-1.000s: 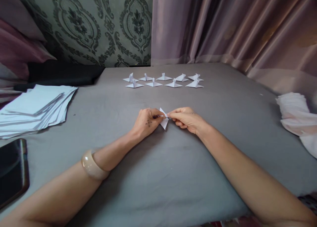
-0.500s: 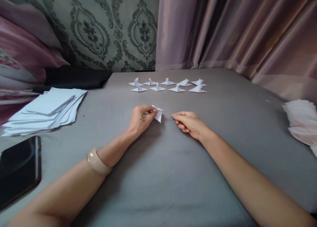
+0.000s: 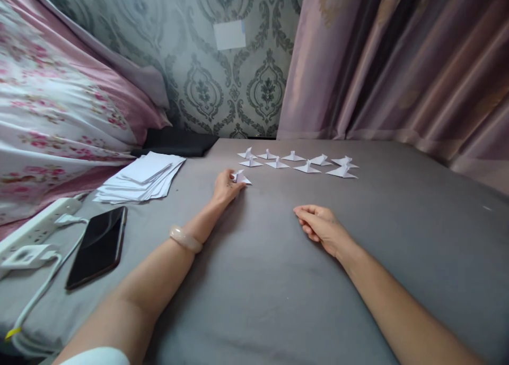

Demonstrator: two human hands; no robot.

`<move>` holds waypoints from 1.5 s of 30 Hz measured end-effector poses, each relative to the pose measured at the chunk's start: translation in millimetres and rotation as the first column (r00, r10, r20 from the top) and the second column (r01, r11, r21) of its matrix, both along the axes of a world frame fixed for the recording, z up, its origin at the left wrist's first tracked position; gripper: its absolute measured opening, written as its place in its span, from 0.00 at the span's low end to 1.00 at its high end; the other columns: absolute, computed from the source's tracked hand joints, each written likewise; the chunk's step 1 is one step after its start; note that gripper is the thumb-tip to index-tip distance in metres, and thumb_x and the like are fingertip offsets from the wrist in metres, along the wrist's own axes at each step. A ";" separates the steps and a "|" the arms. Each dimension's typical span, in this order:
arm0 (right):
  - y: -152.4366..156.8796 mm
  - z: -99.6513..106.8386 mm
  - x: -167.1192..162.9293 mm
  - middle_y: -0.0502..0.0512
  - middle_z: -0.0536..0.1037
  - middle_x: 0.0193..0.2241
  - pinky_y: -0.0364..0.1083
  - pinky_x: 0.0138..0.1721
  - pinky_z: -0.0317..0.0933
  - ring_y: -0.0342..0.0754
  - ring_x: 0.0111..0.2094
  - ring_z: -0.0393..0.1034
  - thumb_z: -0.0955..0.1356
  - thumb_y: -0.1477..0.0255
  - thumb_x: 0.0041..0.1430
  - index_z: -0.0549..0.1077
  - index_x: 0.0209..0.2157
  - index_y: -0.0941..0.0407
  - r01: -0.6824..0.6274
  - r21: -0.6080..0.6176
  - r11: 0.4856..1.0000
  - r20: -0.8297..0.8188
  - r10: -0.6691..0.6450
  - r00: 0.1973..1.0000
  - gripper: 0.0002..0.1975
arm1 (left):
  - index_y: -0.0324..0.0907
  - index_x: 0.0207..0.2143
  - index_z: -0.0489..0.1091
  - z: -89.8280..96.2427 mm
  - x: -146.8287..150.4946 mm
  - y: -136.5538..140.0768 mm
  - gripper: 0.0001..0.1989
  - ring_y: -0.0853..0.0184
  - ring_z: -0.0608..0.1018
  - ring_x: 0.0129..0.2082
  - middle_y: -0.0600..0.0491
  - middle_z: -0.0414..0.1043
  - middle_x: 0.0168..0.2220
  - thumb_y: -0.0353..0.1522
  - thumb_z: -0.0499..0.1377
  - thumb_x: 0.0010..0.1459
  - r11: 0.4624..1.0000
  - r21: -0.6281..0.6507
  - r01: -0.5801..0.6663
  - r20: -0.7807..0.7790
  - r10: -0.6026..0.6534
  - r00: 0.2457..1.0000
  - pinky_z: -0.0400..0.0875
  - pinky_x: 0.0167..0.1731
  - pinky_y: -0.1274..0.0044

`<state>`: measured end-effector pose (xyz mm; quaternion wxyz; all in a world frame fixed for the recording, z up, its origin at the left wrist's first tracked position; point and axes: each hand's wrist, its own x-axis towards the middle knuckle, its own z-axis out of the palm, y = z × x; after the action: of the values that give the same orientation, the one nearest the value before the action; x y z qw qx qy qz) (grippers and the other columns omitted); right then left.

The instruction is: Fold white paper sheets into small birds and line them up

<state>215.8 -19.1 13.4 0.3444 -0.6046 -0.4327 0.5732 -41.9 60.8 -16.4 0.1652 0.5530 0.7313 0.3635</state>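
Observation:
My left hand (image 3: 227, 188), with a pale bangle (image 3: 186, 240) on its wrist, grips a small folded white paper figure (image 3: 242, 177) between thumb and fingers. That figure is low over the grey sheet, just in front of two rows of similar folded paper figures (image 3: 307, 167); whether it touches the cloth I cannot tell. My right hand (image 3: 320, 224) hovers or rests lower to the right, its thumb and fingertips pinched together. If anything is between those fingertips, it is too small or hidden to see.
At the left lies a stack of white paper sheets (image 3: 139, 176), with a phone (image 3: 97, 245) nearer me. Beside it are a white power strip (image 3: 43, 222) and cables. Black folded cloth (image 3: 178, 142) lies behind the stack. Pink curtains (image 3: 358, 62) hang at the back right.
My left hand has carried the folded paper figure forward and left, toward the rows, away from my right hand. The view has turned left, bringing the power strip into sight.

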 end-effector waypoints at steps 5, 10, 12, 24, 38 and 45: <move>-0.9 -0.9 -0.3 0.44 0.64 0.19 0.34 0.10 0.42 0.32 0.13 0.52 0.65 0.73 0.60 0.68 0.32 0.60 -0.006 0.008 1.000 0.012 0.006 1.000 0.05 | 0.35 0.46 0.70 -0.8 -4.2 0.4 0.23 0.62 0.75 0.39 0.45 0.74 0.42 0.38 0.64 0.49 0.998 -0.034 -0.061 -0.071 0.058 0.996 0.68 0.39 0.75; -0.2 -4.4 -0.6 0.43 0.64 0.19 0.34 0.10 0.42 0.32 0.13 0.51 0.65 0.72 0.60 0.68 0.33 0.60 -0.031 0.036 0.999 0.027 0.031 0.999 0.05 | 0.38 0.39 0.75 -1.6 -7.0 5.6 0.16 0.59 0.76 0.41 0.44 0.76 0.39 0.39 0.62 0.51 0.995 -0.057 -0.079 -0.130 0.071 0.989 0.67 0.41 0.74; -0.6 -5.1 -1.3 0.43 0.63 0.18 0.34 0.11 0.42 0.32 0.13 0.51 0.64 0.72 0.60 0.68 0.33 0.60 -0.047 0.044 0.998 0.036 0.046 0.998 0.05 | 0.39 0.37 0.76 -3.1 -7.3 8.2 0.16 0.58 0.76 0.41 0.44 0.77 0.38 0.40 0.61 0.51 0.995 -0.061 -0.084 -0.157 0.073 0.985 0.67 0.41 0.73; -7.6 -2.0 -2.3 0.42 0.64 0.18 0.36 0.12 0.43 0.33 0.13 0.52 0.64 0.73 0.59 0.68 0.31 0.59 -0.084 0.088 0.993 0.059 0.079 0.995 0.05 | 0.41 0.36 0.78 -3.5 -5.4 11.1 0.13 0.56 0.78 0.40 0.44 0.79 0.36 0.37 0.57 0.53 0.986 -0.109 -0.127 -0.238 0.098 0.966 0.67 0.38 0.73; -4.4 -11.3 -1.1 0.42 0.63 0.16 0.37 0.11 0.45 0.36 0.13 0.54 0.65 0.68 0.55 0.70 0.33 0.58 -0.115 0.156 0.981 0.165 0.089 0.982 0.08 | 0.39 0.41 0.77 1.1 -35.4 56.7 0.15 0.52 0.77 0.46 0.39 0.77 0.43 0.37 0.55 0.56 0.957 -0.074 -0.281 -0.288 0.249 0.925 0.68 0.41 0.71; -4.8 -14.9 -2.8 0.42 0.62 0.16 0.37 0.10 0.43 0.36 0.12 0.53 0.65 0.65 0.55 0.70 0.31 0.58 -0.090 0.188 0.978 0.174 0.058 0.983 0.10 | 0.38 0.41 0.77 1.9 -45.4 78.8 0.15 0.53 0.76 0.47 0.37 0.76 0.44 0.36 0.56 0.57 0.952 -0.065 -0.299 -0.308 0.266 0.914 0.68 0.42 0.71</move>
<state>213.0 -23.9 -1.5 0.3427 -0.5974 -0.5364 0.4878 -87.3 139.6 -14.5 0.0303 0.4794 0.8390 0.2555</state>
